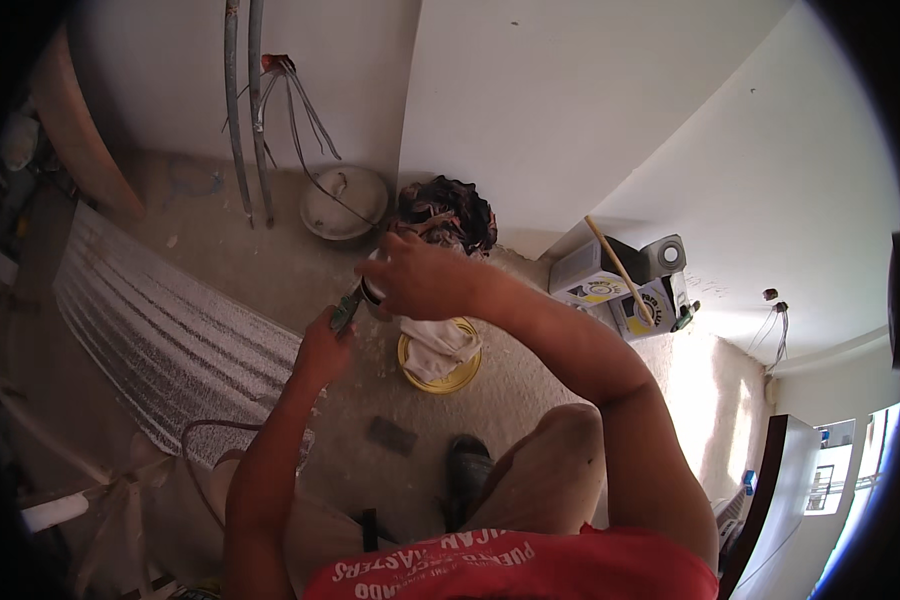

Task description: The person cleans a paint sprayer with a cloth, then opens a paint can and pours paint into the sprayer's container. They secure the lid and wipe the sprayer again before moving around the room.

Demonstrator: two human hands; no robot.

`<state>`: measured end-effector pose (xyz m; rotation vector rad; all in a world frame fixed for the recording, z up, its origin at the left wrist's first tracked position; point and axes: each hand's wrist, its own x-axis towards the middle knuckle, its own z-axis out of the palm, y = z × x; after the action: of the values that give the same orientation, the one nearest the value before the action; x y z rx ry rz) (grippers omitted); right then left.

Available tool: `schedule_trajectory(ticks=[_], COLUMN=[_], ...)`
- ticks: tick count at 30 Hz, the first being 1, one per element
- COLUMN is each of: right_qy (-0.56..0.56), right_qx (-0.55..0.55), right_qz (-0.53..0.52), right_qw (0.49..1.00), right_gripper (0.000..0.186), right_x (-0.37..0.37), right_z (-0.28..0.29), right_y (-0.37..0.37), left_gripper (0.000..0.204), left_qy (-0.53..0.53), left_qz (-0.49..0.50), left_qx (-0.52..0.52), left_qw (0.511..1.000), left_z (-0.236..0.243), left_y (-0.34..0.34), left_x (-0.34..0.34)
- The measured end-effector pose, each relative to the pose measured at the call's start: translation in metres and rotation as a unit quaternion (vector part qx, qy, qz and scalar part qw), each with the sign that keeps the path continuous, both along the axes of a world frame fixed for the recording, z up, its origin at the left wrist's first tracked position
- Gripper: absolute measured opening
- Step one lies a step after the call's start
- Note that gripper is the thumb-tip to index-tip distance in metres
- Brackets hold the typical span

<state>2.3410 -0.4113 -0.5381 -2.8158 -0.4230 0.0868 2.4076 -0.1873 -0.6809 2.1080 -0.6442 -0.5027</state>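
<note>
In front of me, my left hand (324, 347) is closed around a slim green tool (346, 311), tilted up towards the right; its exact kind does not show clearly. My right hand (415, 275) is curled at the tool's upper end, by a small dark and shiny round part (372, 290); its fingertips are partly hidden. Just beyond the right wrist lies a dark crumpled bundle (450, 205). A white cloth (438, 347) rests over a yellow-rimmed bucket (404, 352) below the right hand.
A round lid-like disc (342, 205) leans by the wall, beneath grey conduits (242, 110) and loose wires (295, 95). A ribbed pale sheet (170, 330) lies left. Metal cans (595, 270) with a wooden stick (618, 265) stand right. A dark block (391, 435) lies near my foot.
</note>
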Motion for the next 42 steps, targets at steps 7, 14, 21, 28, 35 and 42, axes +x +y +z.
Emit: schedule_trajectory(ticks=[7,14,21,28,35,42], right_qy=[-0.173,-0.16,-0.217,0.13,0.273,0.264], right_qx=[0.255,0.165,0.034,0.085,0.07,0.005], right_qz=[-0.476,-0.485,-0.272,-0.21,-0.067,-0.088], right_qw=[0.823,0.844,0.937,0.965,0.957,0.961], right_gripper=[0.076,0.088,0.055,0.049,0.047,0.046], right_x=[0.053,0.034,-0.006,-0.107,-0.139,-0.129], right_z=[-0.039,-0.174,-0.088,-0.024,-0.024,-0.041], right_y=[-0.095,-0.128,-0.067,0.02,0.089,0.09], left_gripper=[0.024,0.03,0.032,0.027,0.024,0.019], left_qy=[0.02,0.011,-0.031,-0.07,0.0,-0.055], left_qz=[0.081,0.064,0.053,0.029,0.092,0.246], left_qx=[-0.044,-0.083,-0.105,-0.135,-0.05,-0.034], left_qw=[0.996,0.994,0.993,0.988,0.995,0.967], left_z=[0.028,0.013,0.008,-0.014,-0.015,-0.019], left_y=[0.035,0.042,0.049,0.045,0.053,0.08], left_x=[-0.026,-0.028,-0.03,-0.025,-0.007,0.028])
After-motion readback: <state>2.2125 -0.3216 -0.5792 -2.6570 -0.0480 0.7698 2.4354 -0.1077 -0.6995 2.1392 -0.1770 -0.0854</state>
